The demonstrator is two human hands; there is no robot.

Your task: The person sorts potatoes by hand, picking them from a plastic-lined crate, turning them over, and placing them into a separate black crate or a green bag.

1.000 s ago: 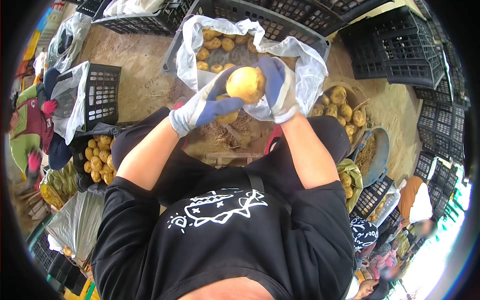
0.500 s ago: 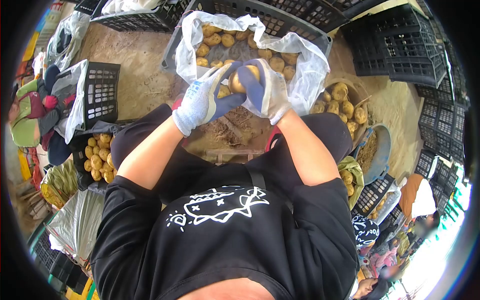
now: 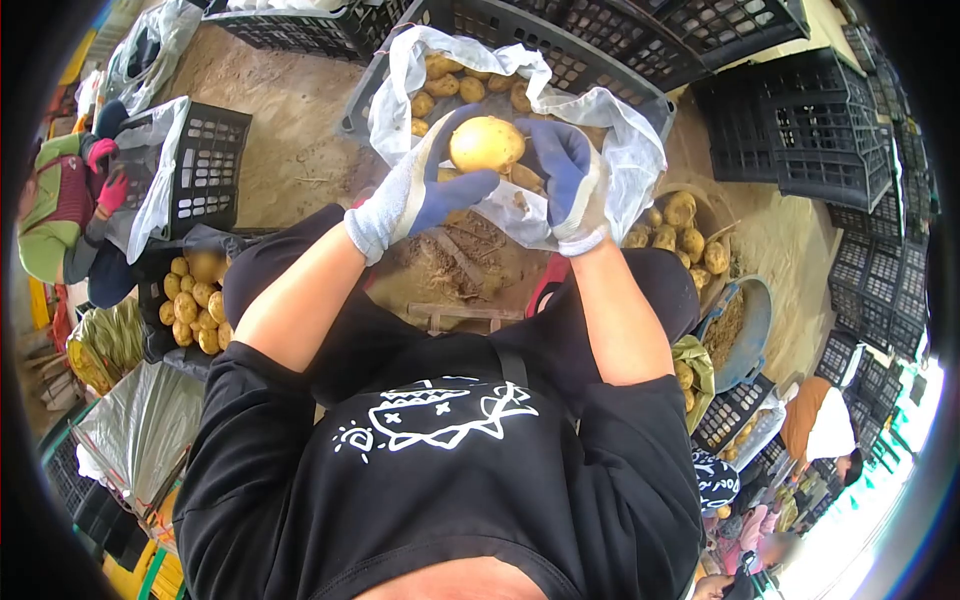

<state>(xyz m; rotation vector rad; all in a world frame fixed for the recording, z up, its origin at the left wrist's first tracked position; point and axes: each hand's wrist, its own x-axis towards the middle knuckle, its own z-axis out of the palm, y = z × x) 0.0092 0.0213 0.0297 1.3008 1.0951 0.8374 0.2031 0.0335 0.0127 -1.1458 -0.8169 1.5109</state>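
My left hand [image 3: 418, 195] is curled into a half-open C, fingers behind and thumb underneath, w/ one fat yellow potato [image 3: 487, 145] sitting in it at 12 o'clock, dead ahead of me. My right hand [image 3: 572, 190] is at abt 1 o'clock from my chest, fingers bent, tips right by the spud's 3 o'clock edge. Tbh can't tell if they're touching it or just beside it. Both in blue/grey work gloves fwiw.

Potato's up off everything, over the near side of a big crate [image 3: 510, 28] at 12, lined w/ a white plastic sheet [image 3: 622, 125] that's bunched over the rim. More potatoes [image 3: 440, 85] lying inside, mostly toward its 11 o'clock side.

Rest of my spot: round heap of spuds [image 3: 690, 240] between 2 & 3, blue tub [image 3: 765, 325] w/ brown stuff in it at 3, black stacked crates [image 3: 790, 130] at 2. Black box of potatoes [image 3: 195, 305] at 9, pretty near my left leg. Another lined black crate [image 3: 210, 165] at 10, w/ a co-worker in pink gloves [image 3: 100, 155] just past it, approx 9:30. Dirt floor [image 3: 280, 150] btwn that crate & mine.
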